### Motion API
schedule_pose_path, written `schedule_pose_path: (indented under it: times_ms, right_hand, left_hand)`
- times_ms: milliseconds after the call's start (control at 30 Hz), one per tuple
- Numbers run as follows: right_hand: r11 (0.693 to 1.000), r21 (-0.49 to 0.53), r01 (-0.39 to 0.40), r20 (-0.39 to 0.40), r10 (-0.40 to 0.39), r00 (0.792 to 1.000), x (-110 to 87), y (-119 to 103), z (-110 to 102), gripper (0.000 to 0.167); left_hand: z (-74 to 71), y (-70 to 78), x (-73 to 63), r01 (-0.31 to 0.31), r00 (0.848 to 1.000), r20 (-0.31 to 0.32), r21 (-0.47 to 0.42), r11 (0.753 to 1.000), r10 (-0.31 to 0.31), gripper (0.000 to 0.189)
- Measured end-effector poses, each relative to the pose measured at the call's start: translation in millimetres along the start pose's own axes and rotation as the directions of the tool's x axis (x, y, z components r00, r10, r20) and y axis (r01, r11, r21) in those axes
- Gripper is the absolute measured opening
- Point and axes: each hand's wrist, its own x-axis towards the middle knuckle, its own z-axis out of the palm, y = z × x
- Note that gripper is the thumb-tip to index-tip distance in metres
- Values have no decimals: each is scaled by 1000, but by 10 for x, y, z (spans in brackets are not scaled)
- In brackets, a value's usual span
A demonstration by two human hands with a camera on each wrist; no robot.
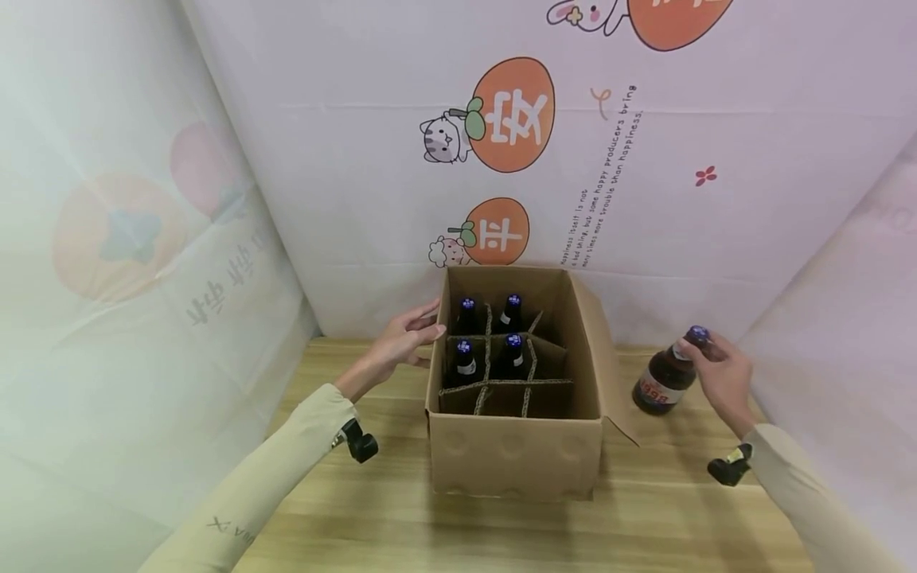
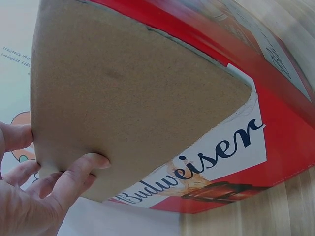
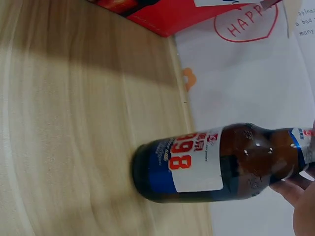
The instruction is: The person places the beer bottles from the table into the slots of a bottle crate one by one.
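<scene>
An open cardboard box (image 1: 516,454) stands on the table, with a cardboard divider (image 1: 530,382) inside it. Several dark bottles with blue caps (image 1: 513,340) occupy its left and middle compartments. My left hand (image 1: 404,342) is at the box's left side, its fingers (image 2: 81,167) touching the folded-down brown flap (image 2: 133,98). To the right of the box, my right hand (image 1: 723,374) grips a brown beer bottle (image 1: 666,378) by the neck. This bottle tilts, and its white, red and blue label (image 3: 197,164) shows in the right wrist view. Whether its base touches the table cannot be told.
Wood-grain table (image 1: 344,509) lies under the box. White printed sheets (image 1: 387,175) hang behind and at both sides, close to the table's edges. A box flap (image 1: 605,350) sticks out to the right, between the box and the held bottle.
</scene>
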Motion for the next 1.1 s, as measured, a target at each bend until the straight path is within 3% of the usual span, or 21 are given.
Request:
schedule_pose_path:
  times_ms: [200, 500, 900, 1100]
  right_hand:
    - [992, 117, -56, 72, 47, 996, 45, -15, -69, 43]
    - [991, 119, -60, 245, 29, 969, -7, -181, 29, 51]
    - [998, 61, -23, 276, 5, 961, 44, -497, 11, 55]
    - [995, 103, -1, 283, -28, 959, 64, -613, -5, 51]
  left_hand:
    - [20, 1, 16, 2, 1000, 10, 3, 1000, -2, 70]
    - [-11, -15, -11, 1, 1000, -10, 13, 1000, -1, 70]
    - [-1, 7, -3, -5, 1000, -12, 14, 1000, 5, 69]
    - [-4, -5, -4, -3, 1000, -2, 11, 1000, 3, 70]
